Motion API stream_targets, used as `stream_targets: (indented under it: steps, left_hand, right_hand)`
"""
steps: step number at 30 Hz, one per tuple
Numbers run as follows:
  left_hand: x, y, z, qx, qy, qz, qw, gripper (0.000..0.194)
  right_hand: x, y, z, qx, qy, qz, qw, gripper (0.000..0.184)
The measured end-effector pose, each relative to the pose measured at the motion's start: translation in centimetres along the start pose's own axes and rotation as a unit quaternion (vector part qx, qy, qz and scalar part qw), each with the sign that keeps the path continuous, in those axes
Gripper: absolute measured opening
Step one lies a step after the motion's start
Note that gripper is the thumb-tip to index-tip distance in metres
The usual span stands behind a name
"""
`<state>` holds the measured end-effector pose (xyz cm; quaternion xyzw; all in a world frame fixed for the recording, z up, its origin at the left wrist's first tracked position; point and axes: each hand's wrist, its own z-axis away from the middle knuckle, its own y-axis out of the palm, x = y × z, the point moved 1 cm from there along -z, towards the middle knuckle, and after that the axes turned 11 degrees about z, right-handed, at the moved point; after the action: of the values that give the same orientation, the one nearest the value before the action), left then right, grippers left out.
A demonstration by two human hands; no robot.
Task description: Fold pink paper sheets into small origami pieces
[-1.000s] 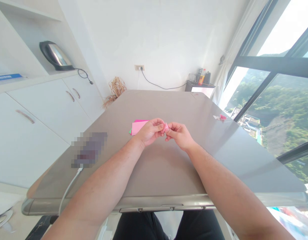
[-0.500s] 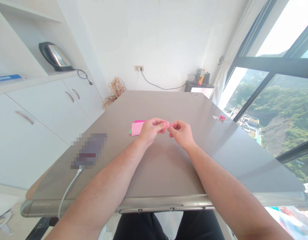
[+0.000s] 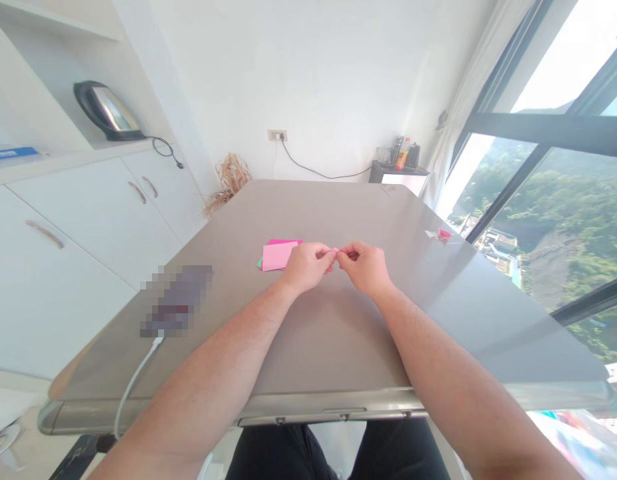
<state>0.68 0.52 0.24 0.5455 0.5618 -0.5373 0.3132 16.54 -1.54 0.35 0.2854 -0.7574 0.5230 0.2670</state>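
Observation:
My left hand (image 3: 309, 265) and my right hand (image 3: 363, 267) meet over the middle of the table, thumbs and forefingers pinched close together. Between the fingertips is a small piece of pink paper (image 3: 335, 251), mostly covered by the fingers. Both hands are closed on it. Just left of my left hand lies a small stack of coloured paper (image 3: 279, 255), light pink on top, with darker pink and green edges showing beneath. Part of the stack is hidden behind my left hand.
A blurred-out dark flat object (image 3: 181, 300) with a white cable (image 3: 133, 387) lies on the table (image 3: 338, 347) at left. Pink and clear scraps (image 3: 443, 234) sit near the right edge. A kettle (image 3: 111, 113) stands on the left shelf; a window (image 3: 563, 200) is at right.
My left hand has shifted slightly right and down, uncovering more of the paper stack. The fingertips of both hands are closer together, and less of the pink piece shows.

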Motion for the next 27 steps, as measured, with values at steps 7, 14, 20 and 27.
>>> stream_targets:
  steps: [7, 14, 20, 27]
  left_hand:
    - [-0.1, 0.8, 0.2, 0.004, -0.013, 0.022, 1.0, 0.031]
    - [-0.2, 1.3, 0.3, -0.011, -0.024, 0.086, 0.996, 0.032]
    - [-0.6, 1.0, 0.5, -0.007, -0.019, -0.014, 1.0, 0.018]
    - [-0.6, 0.9, 0.6, 0.003, 0.044, -0.088, 0.995, 0.026]
  right_hand:
    - [-0.2, 0.2, -0.2, -0.031, -0.069, 0.106, 0.992, 0.019]
    - [-0.2, 0.7, 0.1, -0.107, -0.114, 0.166, 0.974, 0.022]
    - [-0.4, 0.4, 0.0, -0.093, -0.09, 0.064, 0.99, 0.01]
    - [-0.4, 0.1, -0.1, -0.095, -0.106, 0.099, 0.985, 0.01]
